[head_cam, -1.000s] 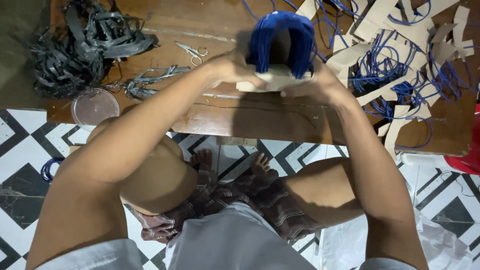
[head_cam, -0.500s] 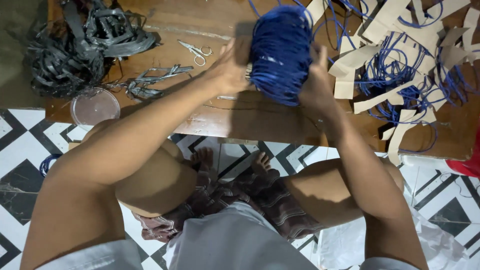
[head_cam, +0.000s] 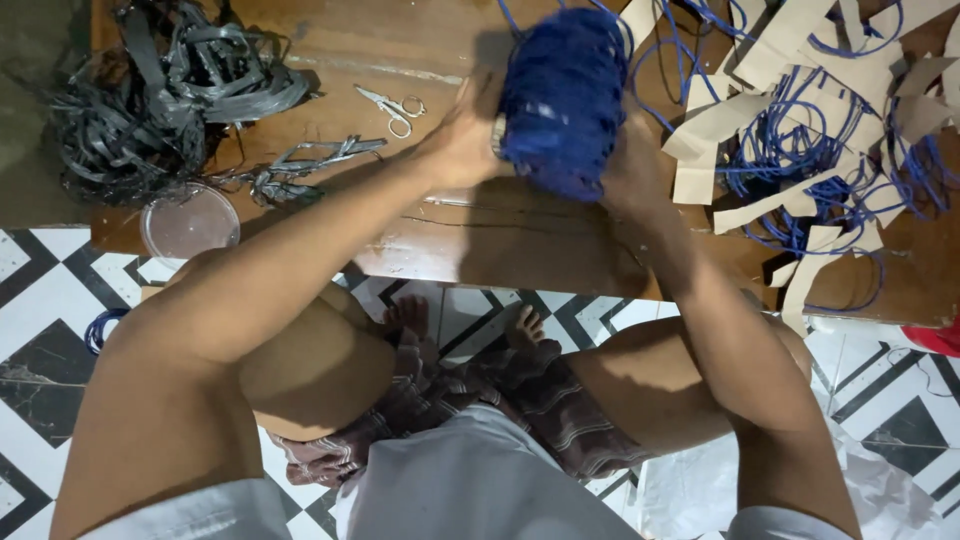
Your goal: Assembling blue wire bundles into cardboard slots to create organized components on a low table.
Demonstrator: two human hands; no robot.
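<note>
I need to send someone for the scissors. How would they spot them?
Look at the low wooden table, left of the left hand. The small silver scissors lie alone on bare wood, beside the black strip pile; nothing else there is shiny metal.

Low brown wooden tabletop (head_cam: 520, 250) across the upper half of the frame, surface worn and scratched, front edge running left to right through the middle. Below it, tiled floor (head_cam: 40, 310) in a black-and-white diamond pattern, visible at lower left and lower right. Dark, dull greenish ground at far upper left. Even, soft light; faint shadows on the wood.
</note>
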